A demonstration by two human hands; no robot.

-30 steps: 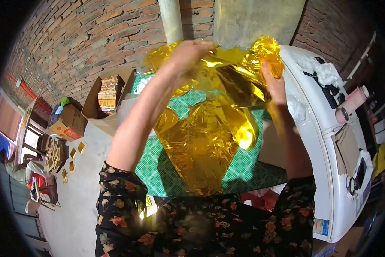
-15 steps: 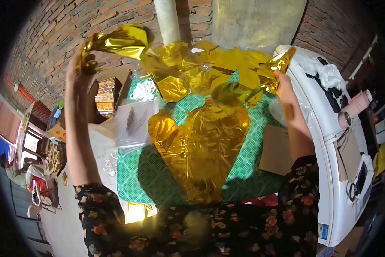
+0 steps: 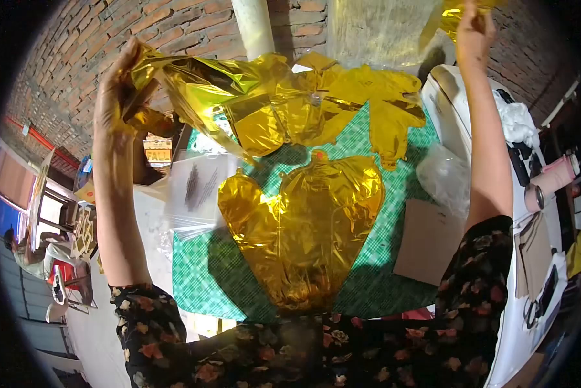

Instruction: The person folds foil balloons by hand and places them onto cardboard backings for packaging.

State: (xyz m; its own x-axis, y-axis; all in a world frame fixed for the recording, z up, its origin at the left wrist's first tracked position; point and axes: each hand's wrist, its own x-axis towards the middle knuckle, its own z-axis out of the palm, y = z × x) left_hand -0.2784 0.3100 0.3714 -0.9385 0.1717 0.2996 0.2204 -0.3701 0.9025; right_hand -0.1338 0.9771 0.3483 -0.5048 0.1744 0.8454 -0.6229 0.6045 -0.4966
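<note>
My left hand (image 3: 117, 97) is raised at the upper left, its fingers closed on a crumpled gold foil balloon (image 3: 206, 84) that hangs off toward the middle. At the top right edge, my right hand (image 3: 476, 39) grips another piece of gold foil (image 3: 453, 21), partly cut off by the frame. A flat, uninflated gold foil balloon (image 3: 316, 226) lies on the table in front of me, narrow end toward my body. More flat gold foil balloons (image 3: 374, 97) overlap along the far side of the table.
The table has a green checked cover (image 3: 200, 258). On its left lie clear plastic bags (image 3: 203, 191), beside an open box of small packets (image 3: 158, 155). A brown card (image 3: 421, 242) and a clear bag (image 3: 444, 178) lie right. A white cabinet (image 3: 455, 103) holds scissors (image 3: 531, 313) and tape rolls.
My right hand has risen to the upper right with its gold foil. My left hand has lifted slightly, and the foil it holds now spreads wider toward the middle.
</note>
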